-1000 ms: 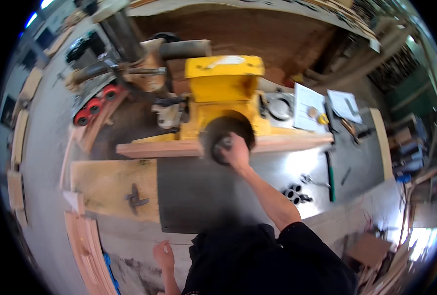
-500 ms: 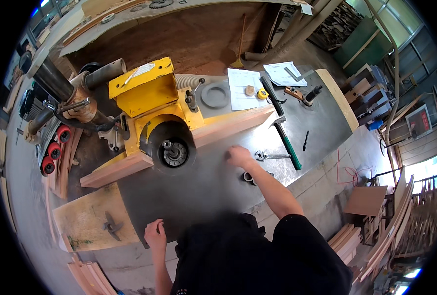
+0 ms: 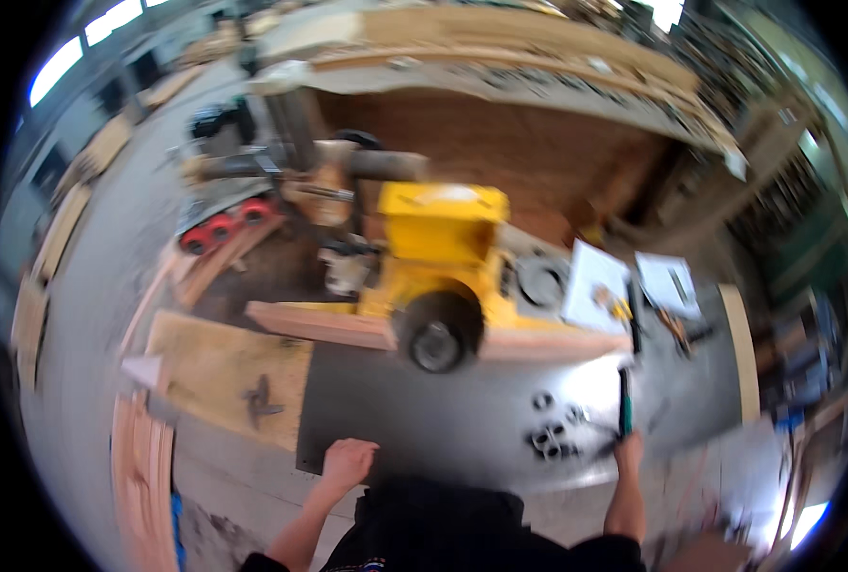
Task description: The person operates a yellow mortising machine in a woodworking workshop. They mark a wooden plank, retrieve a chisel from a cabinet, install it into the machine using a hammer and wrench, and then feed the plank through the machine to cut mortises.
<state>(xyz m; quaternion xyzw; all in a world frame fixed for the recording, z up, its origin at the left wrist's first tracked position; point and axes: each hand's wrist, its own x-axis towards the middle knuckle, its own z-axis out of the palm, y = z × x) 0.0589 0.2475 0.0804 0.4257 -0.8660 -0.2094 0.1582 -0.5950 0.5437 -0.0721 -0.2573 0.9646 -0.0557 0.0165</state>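
Observation:
My right hand is closed round the lower end of a green-handled hammer on the metal table. My left hand is at the table's near edge, its bent fingers blurred. Between them lie several dark rings, a loose single ring and a blurred wrench. Behind is a yellow machine with a dark round housing around a spindle, flanked by pale timber.
A board with a metal piece lies at left. Red rollers sit beyond it. Papers, a tape measure and tools are at right. Long boards stand low left; a shelf crosses the back.
My right hand left the spindle, crossed right and down, and now grips the hammer's handle. A single ring shows where it passed. My left hand rose inward; the view has swung.

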